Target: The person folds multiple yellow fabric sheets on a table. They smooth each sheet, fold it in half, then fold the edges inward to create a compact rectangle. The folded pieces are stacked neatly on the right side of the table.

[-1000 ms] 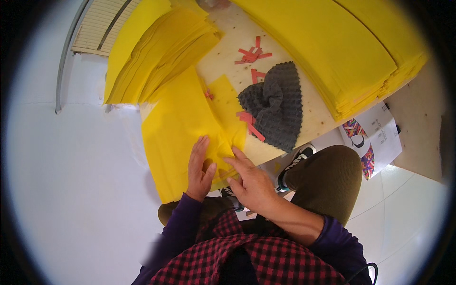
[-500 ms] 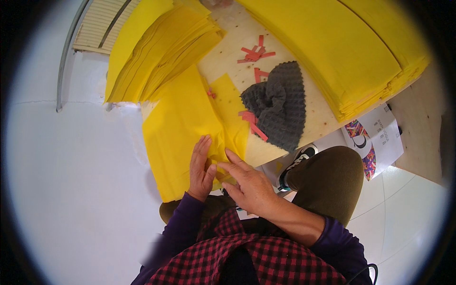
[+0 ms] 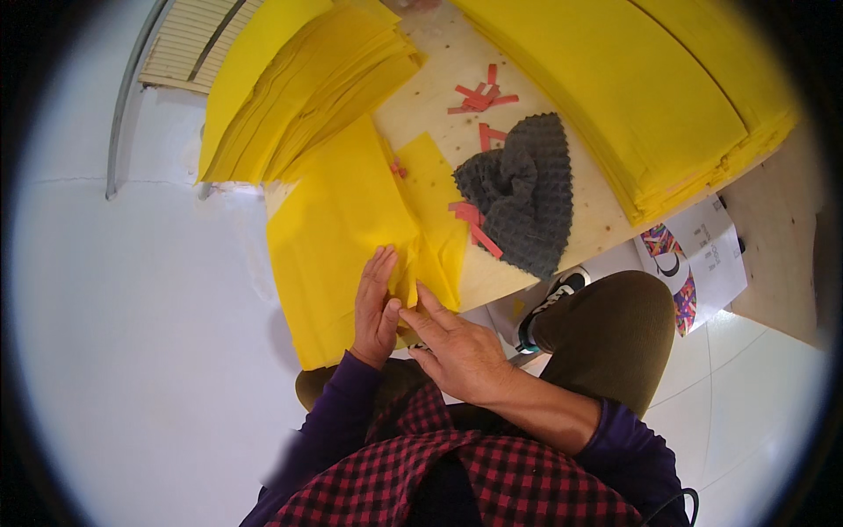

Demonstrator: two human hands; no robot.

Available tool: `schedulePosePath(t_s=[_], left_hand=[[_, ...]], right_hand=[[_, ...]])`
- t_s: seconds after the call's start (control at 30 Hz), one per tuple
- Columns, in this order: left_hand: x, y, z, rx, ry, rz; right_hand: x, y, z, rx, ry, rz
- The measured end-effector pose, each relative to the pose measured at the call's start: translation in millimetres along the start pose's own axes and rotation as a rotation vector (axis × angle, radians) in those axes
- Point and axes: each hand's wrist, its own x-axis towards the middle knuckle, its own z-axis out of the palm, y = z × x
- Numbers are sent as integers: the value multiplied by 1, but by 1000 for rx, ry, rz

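A yellow fabric-like sheet [image 3: 329, 224] lies at the table's near left corner, its lower part hanging over the edge toward my lap. My left hand [image 3: 375, 307] rests on its right side, fingers stretched out and close together. Beside it, my right hand [image 3: 465, 351] reaches in from the right with fingers extended and apart. Its index fingertip touches a raised fold in the sheet, and another fingertip meets my left thumb. Some of the sheet between the hands is hidden. A smaller yellow piece [image 3: 430, 176] lies flat just right of the sheet.
A thick yellow stack [image 3: 307, 97] stands far left, and another stack [image 3: 606, 97] covers the right side. Between them on the wooden table [image 3: 430, 53] lie red strips [image 3: 481, 97] and a crumpled dark grey cloth [image 3: 531, 193]. A printed white box [image 3: 702, 255] stands below right.
The view has shifted slightly, moving the tabletop a little rightward. My right fingers have bent a little at the fold; my left hand stays on the sheet.
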Motion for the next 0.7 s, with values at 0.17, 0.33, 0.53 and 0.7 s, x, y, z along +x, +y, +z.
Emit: schedulePosePath(t_s=[0.17,0.33,0.53,0.7], left_hand=[[-1,1,0,-3,14,-1],[0,0,-1,-10,0,12],[0,4,-4,-11,-10,-3],[1,5,-7,-29,-11,-6]], right_hand=[[0,0,0,4,2,23],[-1,0,-3,52,36,77],[7,1,-30,67,225,119],[44,5,-42,92,275,49]])
